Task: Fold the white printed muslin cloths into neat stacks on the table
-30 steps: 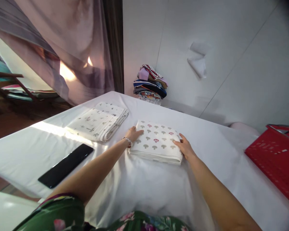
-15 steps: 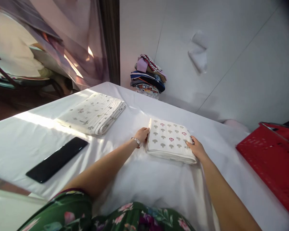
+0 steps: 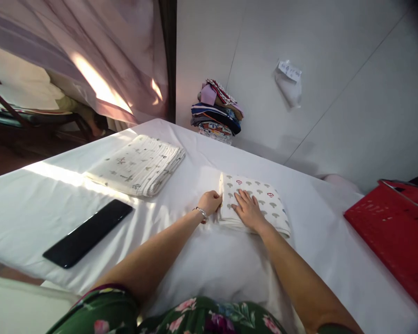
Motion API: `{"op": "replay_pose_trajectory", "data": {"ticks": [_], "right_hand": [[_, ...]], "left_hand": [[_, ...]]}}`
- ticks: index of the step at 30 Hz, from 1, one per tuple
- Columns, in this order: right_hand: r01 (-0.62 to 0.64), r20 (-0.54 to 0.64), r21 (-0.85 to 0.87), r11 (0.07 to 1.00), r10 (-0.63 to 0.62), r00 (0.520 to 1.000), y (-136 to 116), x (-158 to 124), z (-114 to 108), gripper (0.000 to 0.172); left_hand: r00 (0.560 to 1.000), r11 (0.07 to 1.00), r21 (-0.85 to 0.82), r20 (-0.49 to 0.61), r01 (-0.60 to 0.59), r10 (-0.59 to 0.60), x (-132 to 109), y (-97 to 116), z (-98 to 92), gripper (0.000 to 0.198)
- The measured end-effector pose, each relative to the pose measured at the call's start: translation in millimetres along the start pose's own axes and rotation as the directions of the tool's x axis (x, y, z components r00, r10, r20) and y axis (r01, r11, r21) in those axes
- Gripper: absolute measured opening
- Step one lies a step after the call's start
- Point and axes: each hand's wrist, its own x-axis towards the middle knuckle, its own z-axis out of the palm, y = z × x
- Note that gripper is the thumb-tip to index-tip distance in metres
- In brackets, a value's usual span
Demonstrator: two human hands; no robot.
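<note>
A folded white cloth [image 3: 275, 204] printed with grey and red mushrooms lies flat on the white-covered table. My right hand [image 3: 249, 210] rests palm down on top of it, fingers spread. At the cloth's left edge, my left hand [image 3: 209, 202] has its fingers closed and pinches the folded side; a bracelet circles that wrist. Further left lies a second folded white cloth [image 3: 139, 164] with small plant-like prints, which neither hand touches.
A long black glossy slab [image 3: 88, 232] lies at the table's left. On the right stands a red basket [image 3: 386, 232] with a metal handle. Behind the table's far edge rises a stack of folded clothes [image 3: 218, 111] by the wall. A sheer curtain [image 3: 125, 55] hangs at the left.
My right hand has left the mushroom cloth's right edge and moved left onto its top, now flat. My left hand stays at the left edge. The view has shifted slightly.
</note>
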Motion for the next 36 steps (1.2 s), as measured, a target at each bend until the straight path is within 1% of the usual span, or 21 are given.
{"op": "replay_pose_trajectory", "data": {"ticks": [2, 6, 9, 11, 13, 16, 19, 24, 28, 31, 36], "right_hand": [[-0.002, 0.024, -0.012, 1.000, 0.002, 1.000, 0.6, -1.8, 3.4, 0.053], [-0.005, 0.019, -0.003, 1.000, 0.005, 1.000, 2.2, -5.4, 2.3, 0.053], [-0.007, 0.013, -0.004, 1.000, 0.007, 1.000, 1.4, -6.0, 1.7, 0.053], [-0.002, 0.006, -0.005, 1.000, 0.002, 1.000, 0.9, -5.8, 2.1, 0.053], [0.002, -0.001, -0.008, 1.000, -0.002, 1.000, 0.8, -5.5, 2.8, 0.053], [0.002, 0.001, -0.012, 1.000, -0.002, 1.000, 1.0, -5.4, 3.7, 0.055], [0.003, -0.010, -0.011, 1.000, -0.003, 1.000, 1.1, -5.7, 4.7, 0.055], [-0.004, -0.032, -0.012, 1.000, 0.003, 0.999, 0.0, -6.1, 5.7, 0.053], [0.009, -0.057, -0.022, 1.000, -0.010, 0.998, -1.0, -6.8, 5.6, 0.051], [0.020, -0.059, -0.027, 0.999, -0.021, 0.998, -1.1, -7.6, 5.7, 0.052], [0.021, -0.056, -0.023, 1.000, -0.022, 0.998, -1.2, -7.5, 6.2, 0.052]], "left_hand": [[1.000, 0.999, 0.038, 0.004, -0.001, 0.001, -1.5, 1.7, -0.7, 0.011], [1.000, 0.994, 0.106, 0.006, -0.006, 0.005, -2.7, 6.0, -2.3, 0.009], [1.000, 0.988, 0.152, -0.003, -0.020, 0.020, 1.4, 5.5, -4.8, 0.019], [0.999, 0.984, 0.179, -0.027, -0.024, 0.029, 7.9, 4.4, -6.7, 0.028], [0.998, 0.981, 0.193, -0.046, -0.022, 0.032, 17.0, 5.2, -8.3, 0.031], [0.999, 0.983, 0.185, -0.036, 0.006, 0.001, 33.5, 11.9, -8.4, 0.030], [0.999, 0.984, 0.171, -0.033, 0.044, -0.039, 51.0, 21.5, -4.6, 0.030], [0.996, 0.987, 0.153, -0.089, 0.045, -0.031, 75.7, 30.4, 4.4, 0.034], [0.993, 0.988, 0.147, -0.114, 0.036, -0.020, 86.1, 30.2, 5.0, 0.033], [0.992, 0.988, 0.143, -0.118, 0.056, -0.039, 90.9, 27.5, 2.4, 0.031], [0.995, 0.986, 0.145, -0.068, 0.079, -0.070, 101.3, 24.8, -0.9, 0.034]]}}
